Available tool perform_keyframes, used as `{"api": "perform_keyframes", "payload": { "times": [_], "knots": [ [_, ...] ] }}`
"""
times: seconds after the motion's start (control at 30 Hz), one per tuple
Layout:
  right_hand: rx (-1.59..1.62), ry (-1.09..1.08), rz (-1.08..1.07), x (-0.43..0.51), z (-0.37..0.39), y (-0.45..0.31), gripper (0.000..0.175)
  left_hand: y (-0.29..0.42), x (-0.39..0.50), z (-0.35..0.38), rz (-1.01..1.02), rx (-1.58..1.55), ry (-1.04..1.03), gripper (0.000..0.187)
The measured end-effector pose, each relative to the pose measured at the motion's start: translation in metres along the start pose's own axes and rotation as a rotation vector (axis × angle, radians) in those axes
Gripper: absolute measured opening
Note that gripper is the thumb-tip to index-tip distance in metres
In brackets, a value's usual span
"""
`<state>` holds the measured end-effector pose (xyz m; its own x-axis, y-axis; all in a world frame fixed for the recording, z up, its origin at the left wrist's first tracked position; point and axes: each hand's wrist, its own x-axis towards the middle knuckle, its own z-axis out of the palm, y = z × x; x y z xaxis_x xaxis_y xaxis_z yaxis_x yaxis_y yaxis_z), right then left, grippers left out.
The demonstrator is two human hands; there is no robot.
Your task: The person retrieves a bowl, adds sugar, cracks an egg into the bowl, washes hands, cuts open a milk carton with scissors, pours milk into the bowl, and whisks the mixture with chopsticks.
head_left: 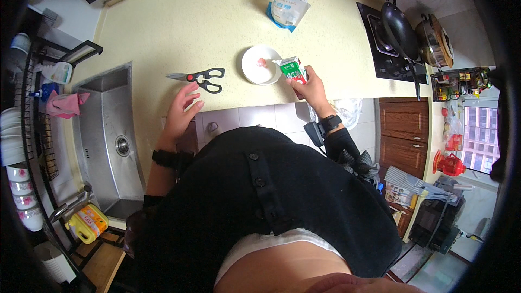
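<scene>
My right hand (pixel 311 87) grips a green, white and red milk carton (pixel 292 72), tilted with its cut corner at the right rim of a white bowl (pixel 253 74). White liquid and something small and pinkish show inside the bowl. My left hand (pixel 183 108) holds nothing, its fingers apart, just below the blades of black-handled kitchen scissors (pixel 205 78). Those scissors lie on the pale yellow counter (pixel 175 28), left of the bowl. Farther back stands a white and blue plastic bag (pixel 287 6) bearing writing.
A steel sink (pixel 108 130) lies at left, beside a dish rack (pixel 36 89) and a yellow jug (pixel 87 223). On the right, a black wok (pixel 399 30) rests on the gas hob (pixel 376 44) beside a lidded pot (pixel 433 42). The counter's front edge runs close before me.
</scene>
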<state>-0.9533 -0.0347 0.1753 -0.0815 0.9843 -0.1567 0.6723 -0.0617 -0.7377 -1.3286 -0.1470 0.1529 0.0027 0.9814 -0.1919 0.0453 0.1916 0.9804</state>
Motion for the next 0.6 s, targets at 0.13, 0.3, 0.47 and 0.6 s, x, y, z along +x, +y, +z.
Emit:
{"api": "perform_keyframes", "payload": {
  "times": [0.13,0.3,0.47,0.6],
  "knots": [
    [-0.031,-0.070,0.052,0.000,0.001,-0.001,0.052,0.003,-0.002,0.000,0.012,-0.005,0.016,0.056],
    [-0.318,-0.050,-0.035,0.004,0.001,-0.007,0.049,0.005,-0.007,0.000,0.020,0.012,0.033,0.056],
    [-0.429,-0.019,-0.120,0.007,-0.002,-0.013,0.047,0.001,-0.008,0.000,0.010,0.002,0.043,0.056],
    [-0.040,-0.131,0.113,0.008,-0.002,-0.009,0.042,-0.001,-0.008,-0.001,0.021,-0.009,0.049,0.056]
  ]
}}
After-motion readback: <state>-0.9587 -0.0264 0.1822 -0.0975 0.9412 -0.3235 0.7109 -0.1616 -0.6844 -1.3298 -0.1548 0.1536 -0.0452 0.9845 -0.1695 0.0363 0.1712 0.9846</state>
